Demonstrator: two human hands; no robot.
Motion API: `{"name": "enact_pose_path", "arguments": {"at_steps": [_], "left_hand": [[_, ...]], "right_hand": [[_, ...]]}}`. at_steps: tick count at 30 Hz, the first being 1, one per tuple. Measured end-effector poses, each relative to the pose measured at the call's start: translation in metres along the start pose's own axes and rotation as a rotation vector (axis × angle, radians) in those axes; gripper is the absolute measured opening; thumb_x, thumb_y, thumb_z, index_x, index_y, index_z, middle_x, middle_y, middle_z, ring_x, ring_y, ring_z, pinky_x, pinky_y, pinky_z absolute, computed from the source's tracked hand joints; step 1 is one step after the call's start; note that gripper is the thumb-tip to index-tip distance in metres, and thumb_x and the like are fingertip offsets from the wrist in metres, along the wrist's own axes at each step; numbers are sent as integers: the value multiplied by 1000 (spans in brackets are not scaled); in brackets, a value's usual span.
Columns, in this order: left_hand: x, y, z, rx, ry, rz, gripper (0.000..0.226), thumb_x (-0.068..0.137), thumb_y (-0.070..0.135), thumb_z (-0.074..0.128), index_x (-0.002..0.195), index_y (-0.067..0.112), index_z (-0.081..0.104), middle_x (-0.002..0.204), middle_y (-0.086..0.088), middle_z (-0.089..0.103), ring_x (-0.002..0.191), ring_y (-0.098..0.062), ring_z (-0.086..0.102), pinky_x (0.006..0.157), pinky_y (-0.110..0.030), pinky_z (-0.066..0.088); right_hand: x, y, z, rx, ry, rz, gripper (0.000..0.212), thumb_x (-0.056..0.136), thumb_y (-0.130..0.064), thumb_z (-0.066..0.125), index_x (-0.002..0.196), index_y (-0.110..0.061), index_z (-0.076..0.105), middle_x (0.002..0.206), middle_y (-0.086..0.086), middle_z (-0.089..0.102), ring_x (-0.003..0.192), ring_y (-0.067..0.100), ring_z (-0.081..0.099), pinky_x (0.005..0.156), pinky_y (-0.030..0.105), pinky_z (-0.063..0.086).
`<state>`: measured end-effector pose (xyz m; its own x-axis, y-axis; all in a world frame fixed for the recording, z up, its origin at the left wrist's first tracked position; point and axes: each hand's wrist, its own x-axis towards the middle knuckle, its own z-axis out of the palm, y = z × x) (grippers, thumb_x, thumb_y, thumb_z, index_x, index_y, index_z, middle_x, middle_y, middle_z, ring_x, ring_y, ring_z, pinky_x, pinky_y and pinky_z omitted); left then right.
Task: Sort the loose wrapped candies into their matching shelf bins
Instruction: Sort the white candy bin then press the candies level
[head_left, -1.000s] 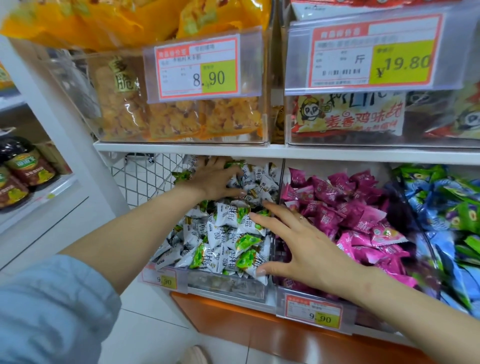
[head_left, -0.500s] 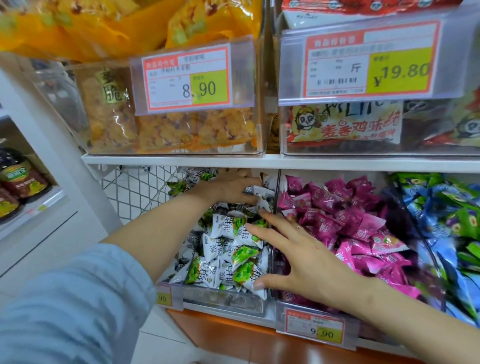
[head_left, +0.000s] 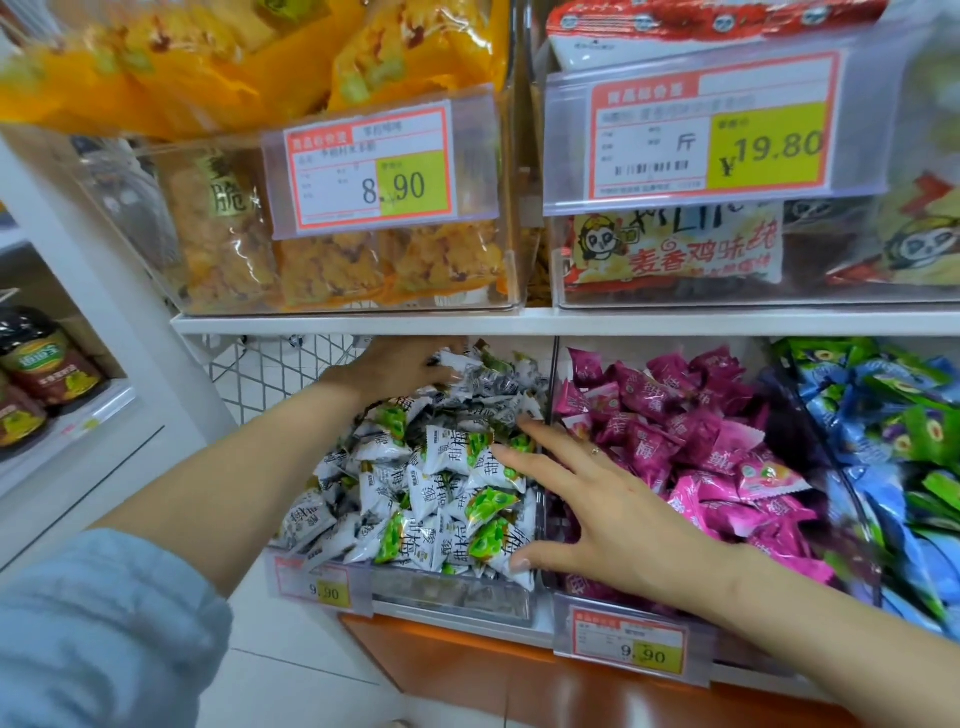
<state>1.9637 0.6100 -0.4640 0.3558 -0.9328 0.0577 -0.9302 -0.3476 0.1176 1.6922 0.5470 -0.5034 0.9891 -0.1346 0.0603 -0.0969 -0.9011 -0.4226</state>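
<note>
on the lower shelf, left bin: both of my hands are in the heap of white-and-green wrapped candies (head_left: 441, 483), which fills the clear plastic bin (head_left: 452, 597) up to its front lip.
left hand (head_left: 400, 369): reaches to the back of the heap, just under the white shelf board (head_left: 363, 325). its fingertips sink among the wrappers, so i cannot tell whether they pinch a piece or only rake.
right hand (head_left: 618, 519): fingers straight and spread, holding nothing, thumb at the heap's front edge. i judge it serves as a fence, so pieces do not slide out or over.
neighbouring bins: magenta wrapped candies (head_left: 701, 431) just beside, blue-and-green wrapped candies (head_left: 893, 415) further right, each colour apart. no stray is plain to me.
price tag: the red-and-yellow price label (head_left: 631, 642) below my right wrist reads 9.90.
surface and room: a white wire mesh panel (head_left: 270, 374) closes the left end. an orange wooden base (head_left: 467, 670) runs below, over a pale tiled floor (head_left: 291, 670). yellow snack bags (head_left: 234, 67) are stacked above.
</note>
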Motion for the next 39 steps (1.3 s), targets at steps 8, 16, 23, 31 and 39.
{"name": "enact_pose_path", "arguments": {"at_steps": [8,16,23,31,39], "left_hand": [[-8,-4,-4,2,24,3,30,88,24,63,118,25,56,135,7,49,114,-18,48,83,-21,30],[-20,6,-6,-214,29,-194,47,92,29,56,133,9,45,124,-17,57,110,-30,54,76,-26,36],[-74,15,-21,-279,200,-174,44,94,40,51,132,18,50,136,-1,50,125,-20,45,95,-24,33],[-156,16,30,-253,284,-447,66,90,51,37,145,18,27,153,-12,22,141,-24,18,112,-37,18],[-147,31,58,-280,276,-321,77,82,67,26,146,23,27,156,-1,16,143,-19,17,114,-37,18]], "right_hand": [[-1,1,1,5,2,-11,88,73,-70,49,144,-49,3,155,-19,-12,145,13,4,117,34,20],[0,3,3,14,37,-27,88,73,-70,51,144,-49,4,155,-18,-10,145,15,7,114,32,20],[0,-2,3,-68,58,4,84,80,-65,52,146,-45,3,156,-14,-8,143,15,12,112,30,23],[11,-8,10,-286,168,-18,78,75,-73,27,146,-39,20,152,7,29,142,32,20,110,59,16],[27,-19,17,-537,262,-67,48,77,-51,52,121,-32,62,127,15,59,106,34,62,85,56,48]]}}
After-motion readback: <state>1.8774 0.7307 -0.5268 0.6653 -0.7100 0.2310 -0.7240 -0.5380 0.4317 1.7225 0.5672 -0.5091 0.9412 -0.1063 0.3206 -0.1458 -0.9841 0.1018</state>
